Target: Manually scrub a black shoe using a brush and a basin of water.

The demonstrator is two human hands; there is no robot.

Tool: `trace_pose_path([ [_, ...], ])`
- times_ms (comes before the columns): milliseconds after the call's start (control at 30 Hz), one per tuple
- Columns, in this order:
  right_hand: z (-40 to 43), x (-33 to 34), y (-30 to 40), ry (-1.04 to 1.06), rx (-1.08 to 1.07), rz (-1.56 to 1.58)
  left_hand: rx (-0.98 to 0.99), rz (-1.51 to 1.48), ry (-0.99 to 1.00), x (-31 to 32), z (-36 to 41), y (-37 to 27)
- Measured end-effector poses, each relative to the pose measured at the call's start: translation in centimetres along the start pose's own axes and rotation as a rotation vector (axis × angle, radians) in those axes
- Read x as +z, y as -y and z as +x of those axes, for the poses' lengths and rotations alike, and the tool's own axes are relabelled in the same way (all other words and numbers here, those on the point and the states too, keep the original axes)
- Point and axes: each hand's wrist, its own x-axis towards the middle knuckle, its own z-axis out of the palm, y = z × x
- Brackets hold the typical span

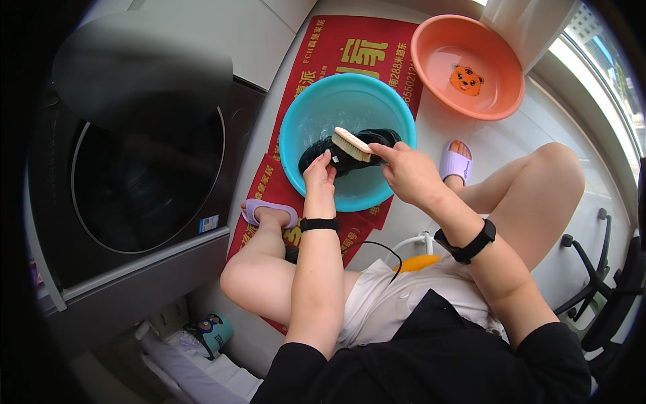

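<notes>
A turquoise plastic basin (348, 202) with water in it stands on the floor before me. Across it lies a wet black article (315, 154), a shoe or bunched cloth; I cannot tell which. It has a small white patch. My left hand (320, 174) grips its near side, thumb on top. In my right hand (409, 169) is a scrub brush (353, 142) with a pale back and cream bristles, held by its right end with the index finger along it. The bristles face down against or just above the black article; the contact is hard to see.
An orange plastic basin (484, 103) with a tiger-face print stands at the upper right by the window. Under the turquoise basin lies a red printed mat (323, 45). A dark round-windowed appliance (146, 177) is on the left, a chair base (593, 275) on the right.
</notes>
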Motion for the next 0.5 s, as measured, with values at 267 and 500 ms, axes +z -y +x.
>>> trace_pose_path([
  [267, -2.0, 4.3, 1.3, 0.000, -0.047, -0.063, -0.181, -0.339, -0.126, -0.5, -0.1, 2.5],
  [500, 2.8, 8.1, -0.2, -0.091, -0.090, -0.149, -0.142, -0.245, 0.054, -0.5, -1.6, 4.2],
])
